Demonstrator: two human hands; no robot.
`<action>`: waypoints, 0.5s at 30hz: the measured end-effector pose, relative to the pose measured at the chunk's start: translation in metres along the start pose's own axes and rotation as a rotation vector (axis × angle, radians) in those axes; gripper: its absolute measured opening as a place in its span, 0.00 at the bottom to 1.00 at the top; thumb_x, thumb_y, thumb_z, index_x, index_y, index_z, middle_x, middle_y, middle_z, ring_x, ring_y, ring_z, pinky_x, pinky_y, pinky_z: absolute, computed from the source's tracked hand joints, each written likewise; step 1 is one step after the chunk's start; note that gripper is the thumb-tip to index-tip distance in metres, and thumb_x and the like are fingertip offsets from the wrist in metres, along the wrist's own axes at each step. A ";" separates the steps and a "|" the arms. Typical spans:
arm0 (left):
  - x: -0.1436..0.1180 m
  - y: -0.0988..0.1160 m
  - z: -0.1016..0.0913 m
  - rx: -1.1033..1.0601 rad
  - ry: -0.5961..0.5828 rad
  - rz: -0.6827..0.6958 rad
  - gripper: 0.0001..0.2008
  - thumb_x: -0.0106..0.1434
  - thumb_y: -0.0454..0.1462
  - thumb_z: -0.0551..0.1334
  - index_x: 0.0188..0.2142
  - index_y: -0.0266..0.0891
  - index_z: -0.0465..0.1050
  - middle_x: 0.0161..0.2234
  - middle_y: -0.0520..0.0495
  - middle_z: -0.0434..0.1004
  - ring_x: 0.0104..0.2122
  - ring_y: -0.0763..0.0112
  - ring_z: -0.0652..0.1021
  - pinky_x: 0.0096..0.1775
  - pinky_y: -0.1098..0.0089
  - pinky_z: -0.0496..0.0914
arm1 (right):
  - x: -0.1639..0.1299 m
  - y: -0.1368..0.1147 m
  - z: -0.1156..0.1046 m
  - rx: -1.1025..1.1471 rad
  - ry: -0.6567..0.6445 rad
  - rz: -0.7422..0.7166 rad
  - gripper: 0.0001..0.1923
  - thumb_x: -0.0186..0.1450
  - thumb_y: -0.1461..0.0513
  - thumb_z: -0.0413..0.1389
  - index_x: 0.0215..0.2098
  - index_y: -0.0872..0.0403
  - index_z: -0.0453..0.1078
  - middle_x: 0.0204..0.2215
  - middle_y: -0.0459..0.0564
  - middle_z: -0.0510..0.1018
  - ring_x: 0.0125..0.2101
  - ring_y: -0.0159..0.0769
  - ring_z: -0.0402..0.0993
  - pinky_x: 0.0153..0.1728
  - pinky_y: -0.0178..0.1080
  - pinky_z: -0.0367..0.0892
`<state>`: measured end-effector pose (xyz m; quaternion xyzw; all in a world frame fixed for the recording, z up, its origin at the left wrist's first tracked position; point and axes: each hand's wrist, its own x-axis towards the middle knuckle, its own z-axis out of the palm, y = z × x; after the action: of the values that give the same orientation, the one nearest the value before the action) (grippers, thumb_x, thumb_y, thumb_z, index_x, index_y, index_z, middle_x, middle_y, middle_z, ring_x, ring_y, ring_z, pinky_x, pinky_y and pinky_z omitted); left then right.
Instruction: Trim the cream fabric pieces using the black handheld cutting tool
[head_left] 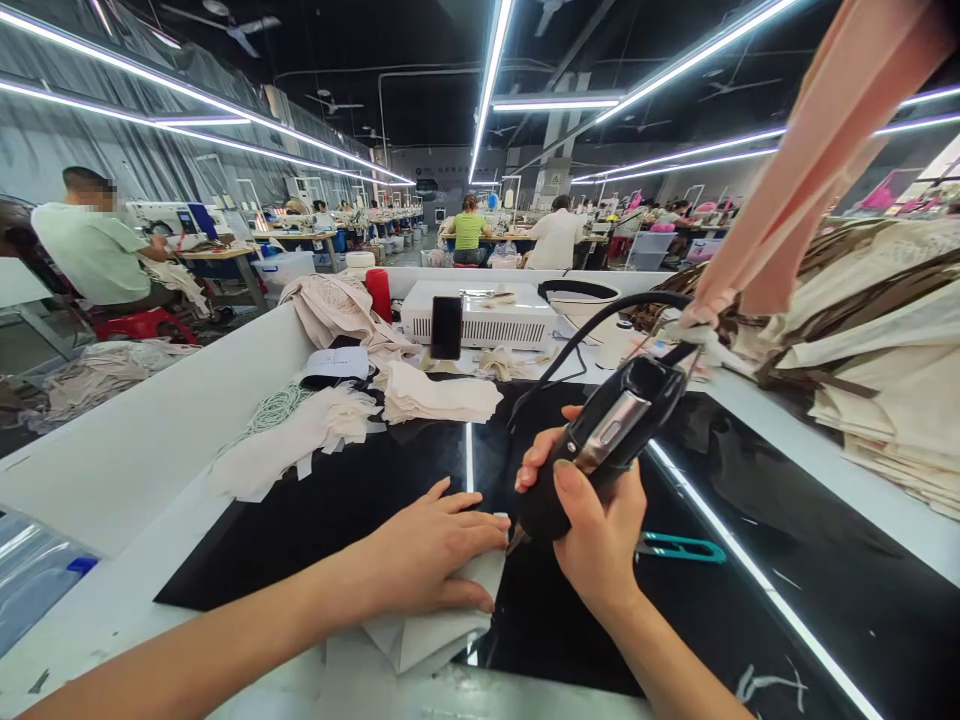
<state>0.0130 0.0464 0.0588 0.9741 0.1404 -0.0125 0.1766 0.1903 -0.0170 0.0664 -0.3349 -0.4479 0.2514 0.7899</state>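
Left hand (431, 550): fingers spread flat, pressing the folded cream fabric piece (435, 625) onto the black glossy tabletop (315, 500).
Right hand (596, 535): fingers wrapped tight around the black corded handheld tool (600, 440), tip at the fabric's edge.

Black corded tool (600, 440) — tip down on pale folded fabric (442, 630).

Long workshop hall, dark ceiling (420, 90), bright strip lights (491, 70).

Head-worn view, forward and down
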 end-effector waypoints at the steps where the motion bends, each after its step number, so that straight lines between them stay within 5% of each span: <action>1: 0.000 0.000 0.000 0.000 -0.001 -0.004 0.29 0.69 0.48 0.70 0.65 0.47 0.68 0.70 0.46 0.66 0.71 0.42 0.62 0.67 0.27 0.53 | -0.001 0.001 0.000 -0.004 -0.009 -0.001 0.20 0.67 0.57 0.65 0.55 0.45 0.67 0.32 0.41 0.77 0.26 0.31 0.74 0.29 0.37 0.73; 15: 0.002 0.003 -0.004 0.001 -0.018 -0.010 0.30 0.68 0.47 0.72 0.65 0.48 0.68 0.69 0.44 0.68 0.71 0.42 0.63 0.68 0.29 0.52 | -0.011 -0.005 0.004 0.050 -0.019 0.029 0.20 0.67 0.57 0.66 0.54 0.45 0.68 0.32 0.41 0.77 0.25 0.32 0.74 0.28 0.37 0.74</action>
<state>0.0156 0.0462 0.0634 0.9734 0.1435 -0.0222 0.1772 0.1826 -0.0264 0.0659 -0.3192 -0.4439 0.2772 0.7901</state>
